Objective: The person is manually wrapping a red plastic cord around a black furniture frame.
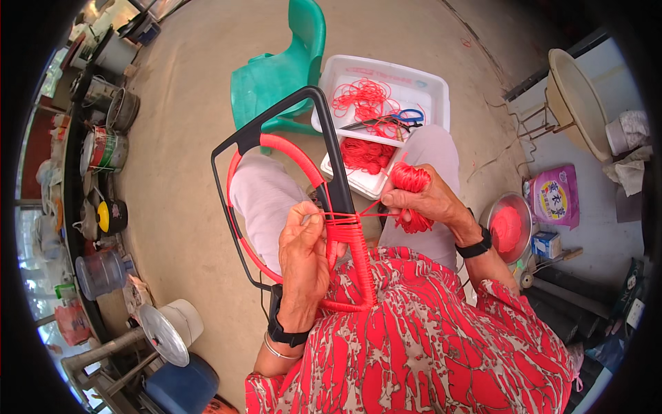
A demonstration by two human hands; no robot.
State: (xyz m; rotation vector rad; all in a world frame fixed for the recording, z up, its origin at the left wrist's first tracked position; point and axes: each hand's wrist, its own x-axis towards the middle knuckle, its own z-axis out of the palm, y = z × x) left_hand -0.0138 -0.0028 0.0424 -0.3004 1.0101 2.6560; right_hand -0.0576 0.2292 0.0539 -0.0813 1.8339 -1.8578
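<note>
A black frame [336,165] with rounded corners leans across my lap, partly wrapped in red cord. The tight red wrapping [363,269] covers its near side and lower corner, and a red-wrapped curved band [295,153] lies inside it. My left hand [303,252] pinches loose loops of red cord [338,221] against the frame's side. In my right hand [434,203] is a wound bundle of red cord [411,178]. One strand runs taut from this bundle to the wrapped side. Part of the frame is hidden behind my left hand.
A white tray [441,103] ahead holds tangled red cord [365,96] and blue-handled scissors [407,117]. A smaller white container [365,183] has more red cord. Beyond my knees stands a green chair [265,83]. At right is a metal bowl [523,207]; shelves line the left.
</note>
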